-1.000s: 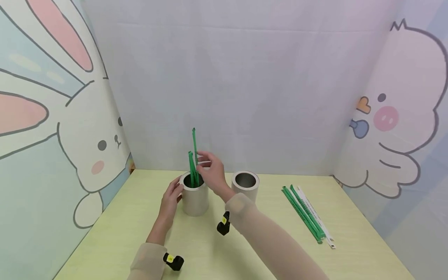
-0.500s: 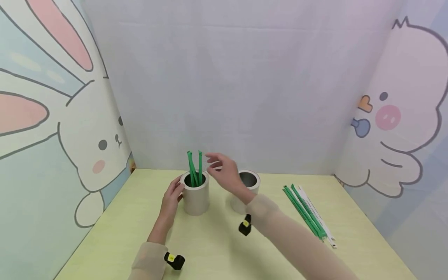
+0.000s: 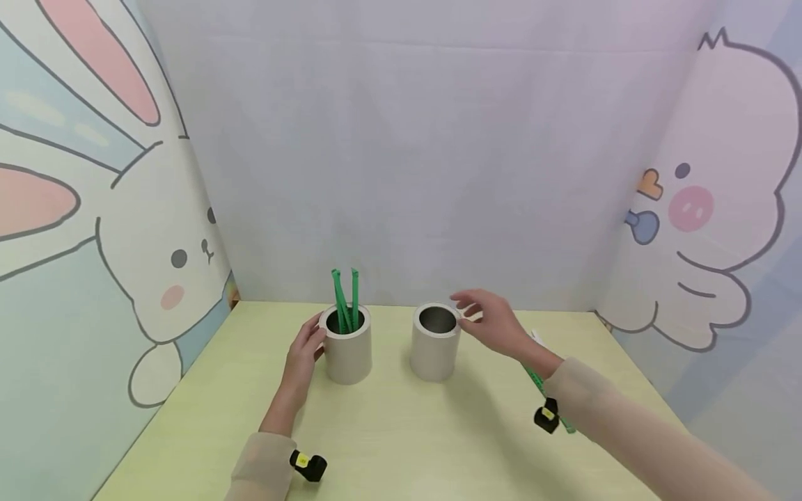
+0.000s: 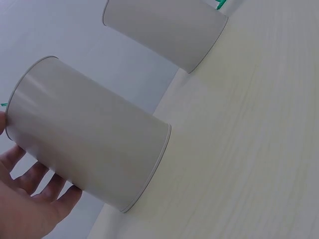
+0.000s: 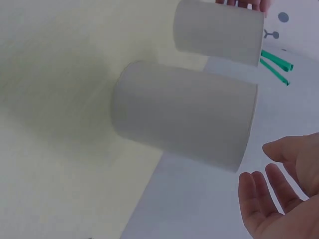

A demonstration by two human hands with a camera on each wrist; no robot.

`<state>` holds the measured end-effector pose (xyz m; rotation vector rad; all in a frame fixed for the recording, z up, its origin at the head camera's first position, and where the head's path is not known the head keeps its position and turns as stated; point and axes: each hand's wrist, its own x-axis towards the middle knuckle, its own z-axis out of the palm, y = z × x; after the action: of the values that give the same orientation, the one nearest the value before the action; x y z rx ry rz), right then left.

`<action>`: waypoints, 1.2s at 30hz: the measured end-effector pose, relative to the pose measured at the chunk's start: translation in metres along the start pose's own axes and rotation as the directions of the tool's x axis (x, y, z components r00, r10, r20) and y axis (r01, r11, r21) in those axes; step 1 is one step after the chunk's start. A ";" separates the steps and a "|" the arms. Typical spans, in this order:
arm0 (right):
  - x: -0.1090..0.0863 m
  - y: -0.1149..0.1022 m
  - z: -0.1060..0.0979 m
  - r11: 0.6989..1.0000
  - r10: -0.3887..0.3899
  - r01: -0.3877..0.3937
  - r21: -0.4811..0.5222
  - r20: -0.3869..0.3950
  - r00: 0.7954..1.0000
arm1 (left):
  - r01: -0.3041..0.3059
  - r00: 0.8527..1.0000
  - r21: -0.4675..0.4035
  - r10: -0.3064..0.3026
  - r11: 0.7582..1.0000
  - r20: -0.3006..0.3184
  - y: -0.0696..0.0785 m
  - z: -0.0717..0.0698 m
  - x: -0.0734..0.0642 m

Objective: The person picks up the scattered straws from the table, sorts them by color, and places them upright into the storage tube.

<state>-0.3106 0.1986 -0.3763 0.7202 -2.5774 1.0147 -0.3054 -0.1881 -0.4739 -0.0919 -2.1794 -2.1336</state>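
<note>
Two pale grey cylindrical canisters stand upright on the table. The left canister (image 3: 348, 358) has several slim green straw-like sticks (image 3: 344, 299) leaning out of its mouth. My left hand (image 3: 303, 358) rests against that canister's left side, fingertips on its wall and thumb by the rim. Nothing shows inside the dark mouth of the right canister (image 3: 434, 351). Just right of that rim is my right hand (image 3: 491, 323), its fingers loosely bent and apart, holding nothing. In the right wrist view its fingertips (image 5: 247, 181) point toward the canister's top edge.
More green sticks (image 3: 535, 379) and a white stick (image 3: 536, 337) lie on the table (image 3: 401, 438) at the right, largely hidden under the right forearm. Behind the canisters hangs a plain light curtain (image 3: 401, 174), and cartoon-printed panels flank both sides.
My right hand has let go of a green stick, which dropped lower into the left canister, and has moved right past the right canister. My left hand has stayed at the left canister.
</note>
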 end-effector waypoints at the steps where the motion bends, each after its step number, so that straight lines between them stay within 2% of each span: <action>1: -0.005 0.005 -0.003 1.000 0.013 -0.014 -0.018 -0.001 1.000 | -0.001 1.000 0.000 0.001 1.000 0.000 0.000 0.000 0.000; 6: -0.028 0.028 -0.016 0.991 0.096 -0.095 -0.095 0.006 0.995 | -0.006 1.000 0.001 0.006 1.000 -0.003 -0.002 -0.001 -0.001; 11: -0.047 0.047 -0.023 0.977 0.170 -0.161 -0.142 0.049 0.984 | -0.013 1.000 0.001 0.013 1.000 -0.003 -0.002 -0.001 0.000; 17: -0.067 0.068 -0.028 0.965 0.195 -0.177 -0.192 0.078 0.978 | -0.016 1.000 0.004 0.016 1.000 0.002 0.000 0.000 -0.001; 25: -0.086 0.097 -0.028 0.943 0.274 -0.247 -0.224 0.099 0.957 | -0.020 1.000 0.006 0.020 1.000 0.003 0.000 0.000 -0.001; 31: -0.096 0.116 -0.023 0.932 0.277 -0.239 -0.273 0.112 0.954 | -0.021 1.000 0.011 0.021 1.000 -0.004 0.001 -0.001 -0.002; 36: -0.101 0.121 -0.021 0.924 0.282 -0.239 -0.299 0.109 0.953 | -0.006 1.000 0.004 0.006 1.000 -0.005 0.001 0.001 -0.002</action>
<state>-0.2905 0.3246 -0.4714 0.3990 -2.9268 0.6550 -0.3036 -0.1875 -0.4731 -0.0925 -2.1778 -2.1238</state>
